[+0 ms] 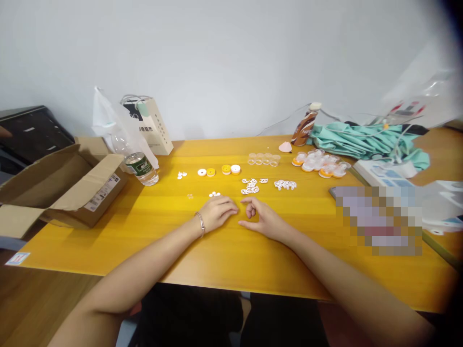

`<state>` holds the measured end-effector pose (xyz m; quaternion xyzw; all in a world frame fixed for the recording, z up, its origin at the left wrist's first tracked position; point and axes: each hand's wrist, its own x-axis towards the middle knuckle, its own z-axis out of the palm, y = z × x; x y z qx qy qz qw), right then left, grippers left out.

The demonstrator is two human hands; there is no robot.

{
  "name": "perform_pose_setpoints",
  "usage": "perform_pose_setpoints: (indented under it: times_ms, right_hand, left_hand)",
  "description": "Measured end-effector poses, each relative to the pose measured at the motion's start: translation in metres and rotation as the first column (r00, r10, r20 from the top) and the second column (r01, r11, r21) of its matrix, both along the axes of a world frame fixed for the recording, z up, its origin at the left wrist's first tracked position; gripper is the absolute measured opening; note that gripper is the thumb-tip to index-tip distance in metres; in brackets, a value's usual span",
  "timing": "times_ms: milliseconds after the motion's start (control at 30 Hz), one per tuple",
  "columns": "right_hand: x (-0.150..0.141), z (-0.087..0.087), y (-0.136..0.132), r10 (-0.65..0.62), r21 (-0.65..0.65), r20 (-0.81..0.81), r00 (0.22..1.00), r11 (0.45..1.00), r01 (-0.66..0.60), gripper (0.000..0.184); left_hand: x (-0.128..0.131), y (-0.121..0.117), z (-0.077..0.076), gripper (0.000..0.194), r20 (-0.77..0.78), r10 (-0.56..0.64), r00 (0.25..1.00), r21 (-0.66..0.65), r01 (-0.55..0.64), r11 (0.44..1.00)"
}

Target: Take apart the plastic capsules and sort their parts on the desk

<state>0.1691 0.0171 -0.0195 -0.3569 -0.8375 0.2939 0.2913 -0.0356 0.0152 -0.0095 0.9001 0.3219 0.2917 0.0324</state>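
My left hand (218,213) rests palm down on the wooden table, a bracelet on its wrist, its fingers stretched out and holding nothing. Facing it, my right hand (265,219) lies on its side with thumb and forefinger apart and nothing between them. Small white discs (214,194) sit just beyond the left fingers. Beyond the right hand are white openwork pieces (250,190) and a cluster of similar white pieces (285,184). Farther back stand yellow and white round parts (226,169), a row of clear round cups (264,159), and small white pieces (181,175).
An open cardboard box (103,193) and a water bottle (142,169) stand left, near a paper bag (157,125). At right are clear-domed orange-and-white pieces (321,164), a brown drink bottle (306,126), green fabric (365,140) and a pixelated phone-like object (376,221).
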Motion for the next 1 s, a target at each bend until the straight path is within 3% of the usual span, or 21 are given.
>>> perform_pose_setpoints:
  times_ms: [67,167,233,300,333,467,667,1000]
  right_hand:
    - [0.001,0.000,0.000,-0.002,-0.005,0.006,1.000,1.000,0.002,0.043]
    - [0.001,0.000,0.000,-0.009,-0.010,0.006,1.000,1.000,0.009,0.042]
    - [0.001,0.002,-0.001,-0.013,-0.010,0.006,1.000,1.000,0.013,0.041]
    - [0.001,0.003,-0.001,-0.014,-0.007,0.014,1.000,1.000,0.015,0.040]
    - [0.001,0.004,-0.001,-0.016,-0.006,0.020,1.000,1.000,0.016,0.040]
    - [0.001,0.004,-0.001,-0.020,-0.004,0.036,0.999,1.000,0.020,0.038]
    - [0.001,0.004,-0.002,-0.010,-0.003,0.079,0.997,1.000,0.011,0.036]
    - [0.001,0.003,-0.001,-0.008,-0.012,0.073,0.997,1.000,0.009,0.033]
  left_hand:
    - [-0.010,0.007,0.004,0.017,0.064,0.067,0.996,0.055,-0.071,0.996]
    - [-0.043,0.026,0.013,0.017,0.183,0.265,0.947,0.090,-0.284,0.954]
    - [-0.072,0.041,0.017,0.015,0.212,0.471,0.856,0.008,-0.484,0.875]
    - [-0.100,0.053,0.017,0.012,0.151,0.674,0.723,-0.156,-0.656,0.738]
    - [-0.112,0.058,0.016,0.011,0.140,0.707,0.693,-0.183,-0.684,0.706]
    - [-0.134,0.071,0.006,0.013,0.121,0.758,0.641,-0.233,-0.724,0.649]
    - [-0.135,0.081,-0.005,0.016,0.110,0.770,0.629,-0.254,-0.731,0.633]
    - [-0.127,0.071,0.006,0.018,0.148,0.749,0.646,-0.168,-0.730,0.662]
